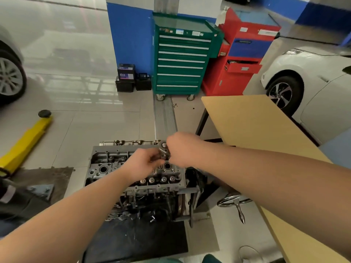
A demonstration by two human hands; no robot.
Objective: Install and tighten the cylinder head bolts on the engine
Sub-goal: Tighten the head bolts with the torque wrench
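At frame centre, both hands grip a grey metal ratchet tool (163, 150) over the grey engine cylinder head (133, 168): left hand (143, 161) fingers curled, right hand (182, 149) clenched.

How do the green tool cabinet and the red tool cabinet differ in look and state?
The green tool cabinet shows a full stack of closed drawers; the red tool cabinet has one drawer pulled open. The green tool cabinet shows caster wheels; none show under the red tool cabinet. Both stand against the blue wall.
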